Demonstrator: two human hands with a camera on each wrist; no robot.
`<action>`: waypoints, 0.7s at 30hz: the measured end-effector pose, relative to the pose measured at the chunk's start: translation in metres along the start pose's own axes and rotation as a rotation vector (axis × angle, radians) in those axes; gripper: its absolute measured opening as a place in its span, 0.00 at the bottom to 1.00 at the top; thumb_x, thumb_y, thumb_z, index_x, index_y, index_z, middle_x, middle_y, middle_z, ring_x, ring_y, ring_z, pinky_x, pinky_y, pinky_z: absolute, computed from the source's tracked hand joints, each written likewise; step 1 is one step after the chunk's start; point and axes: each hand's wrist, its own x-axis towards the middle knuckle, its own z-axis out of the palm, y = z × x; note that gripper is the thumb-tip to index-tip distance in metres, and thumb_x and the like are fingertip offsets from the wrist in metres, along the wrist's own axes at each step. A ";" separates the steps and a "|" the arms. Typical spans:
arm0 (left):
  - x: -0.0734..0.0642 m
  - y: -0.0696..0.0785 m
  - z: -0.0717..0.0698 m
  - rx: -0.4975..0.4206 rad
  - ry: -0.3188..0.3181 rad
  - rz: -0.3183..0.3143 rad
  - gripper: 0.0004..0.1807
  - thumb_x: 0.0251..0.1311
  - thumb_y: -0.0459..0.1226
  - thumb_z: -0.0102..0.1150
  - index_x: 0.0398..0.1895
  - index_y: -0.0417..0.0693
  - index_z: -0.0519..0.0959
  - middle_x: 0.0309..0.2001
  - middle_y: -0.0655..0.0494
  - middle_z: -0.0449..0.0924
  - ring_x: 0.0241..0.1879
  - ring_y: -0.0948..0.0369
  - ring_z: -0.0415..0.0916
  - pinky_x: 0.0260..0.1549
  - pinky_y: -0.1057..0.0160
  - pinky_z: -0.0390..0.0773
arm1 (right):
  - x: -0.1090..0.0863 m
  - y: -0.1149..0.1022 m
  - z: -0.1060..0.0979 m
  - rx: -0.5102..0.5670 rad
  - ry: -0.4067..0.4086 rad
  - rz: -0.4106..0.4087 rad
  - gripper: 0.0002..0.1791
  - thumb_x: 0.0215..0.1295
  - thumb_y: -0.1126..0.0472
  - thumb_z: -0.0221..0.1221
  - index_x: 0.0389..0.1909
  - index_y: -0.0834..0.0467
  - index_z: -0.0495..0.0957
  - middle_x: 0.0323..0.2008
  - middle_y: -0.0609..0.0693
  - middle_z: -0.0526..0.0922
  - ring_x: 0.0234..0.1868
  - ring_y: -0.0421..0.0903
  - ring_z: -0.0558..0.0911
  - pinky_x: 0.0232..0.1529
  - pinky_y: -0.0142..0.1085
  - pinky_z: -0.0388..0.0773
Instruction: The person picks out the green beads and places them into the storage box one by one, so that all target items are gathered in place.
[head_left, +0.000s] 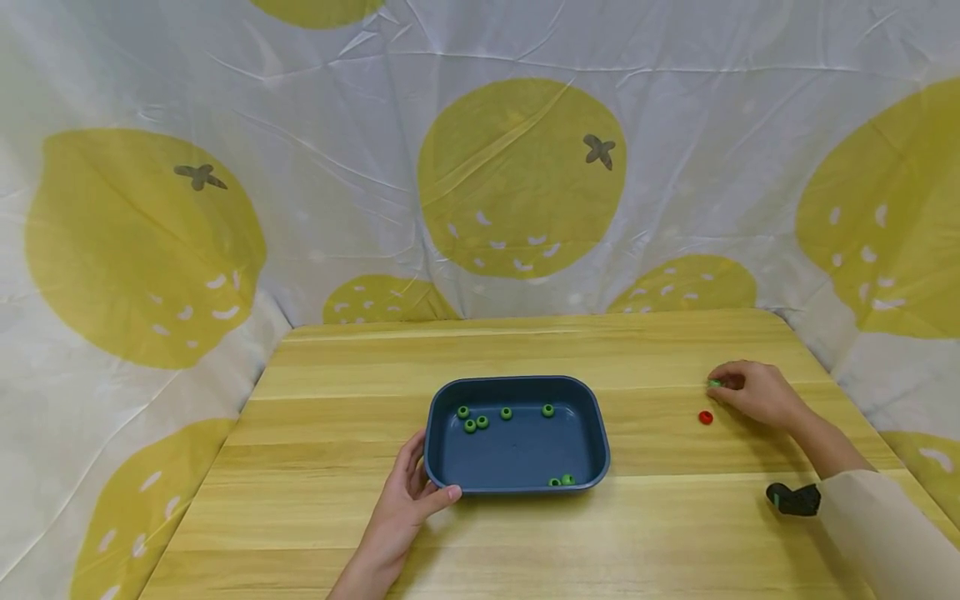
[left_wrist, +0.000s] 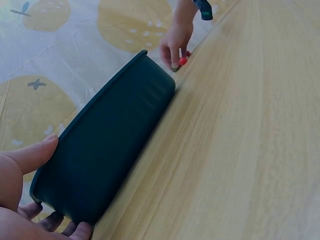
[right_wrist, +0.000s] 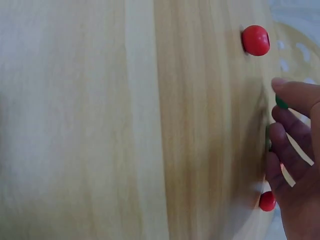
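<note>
My left hand (head_left: 405, 500) grips the front left corner of a dark blue tray (head_left: 517, 490), thumb on the rim and fingers around the side. Inside the tray lie several green beads (head_left: 506, 413), most toward the back and a pair at the front right. Over the right part of the table, my right hand (head_left: 757, 392) pinches a green bead (right_wrist: 281, 102) between thumb and index finger. A red bead (head_left: 706, 417) rests on the table just in front of that hand. Another red bead (right_wrist: 267, 201) shows beside its lower fingers in the right wrist view, with a sliver of green partly hidden behind the fingertips.
The wooden table (head_left: 322, 517) carries the tray near its middle. A cloth with large yellow fruit prints (head_left: 517, 175) hangs behind the table and along its sides. A black wrist strap piece (head_left: 793, 499) sits by the right sleeve (head_left: 877, 533).
</note>
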 end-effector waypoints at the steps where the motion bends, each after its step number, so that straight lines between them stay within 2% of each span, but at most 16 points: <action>1: 0.000 0.000 0.000 0.000 0.000 0.002 0.52 0.58 0.28 0.74 0.81 0.51 0.54 0.80 0.50 0.52 0.77 0.48 0.53 0.68 0.61 0.64 | 0.000 -0.001 -0.001 0.017 0.000 0.014 0.14 0.68 0.57 0.69 0.46 0.64 0.87 0.38 0.52 0.87 0.39 0.52 0.83 0.40 0.47 0.79; 4: 0.000 -0.001 0.000 -0.003 0.002 -0.002 0.52 0.58 0.28 0.74 0.81 0.52 0.54 0.80 0.50 0.53 0.77 0.49 0.54 0.66 0.64 0.67 | 0.000 -0.004 -0.003 0.070 -0.008 0.053 0.18 0.71 0.54 0.67 0.50 0.65 0.86 0.42 0.56 0.87 0.44 0.57 0.84 0.42 0.47 0.80; 9: 0.000 -0.001 0.000 -0.004 0.005 -0.012 0.52 0.58 0.29 0.74 0.81 0.53 0.55 0.80 0.51 0.53 0.77 0.49 0.55 0.65 0.64 0.67 | 0.004 -0.011 -0.005 0.127 -0.039 0.065 0.20 0.72 0.53 0.66 0.53 0.65 0.84 0.47 0.58 0.87 0.48 0.59 0.83 0.43 0.42 0.81; 21: 0.000 -0.001 0.000 0.001 0.006 -0.004 0.52 0.57 0.28 0.74 0.81 0.53 0.55 0.80 0.52 0.54 0.77 0.50 0.55 0.69 0.58 0.64 | 0.020 -0.040 -0.005 0.160 -0.033 -0.028 0.15 0.70 0.57 0.68 0.50 0.63 0.86 0.44 0.54 0.87 0.45 0.55 0.85 0.39 0.37 0.82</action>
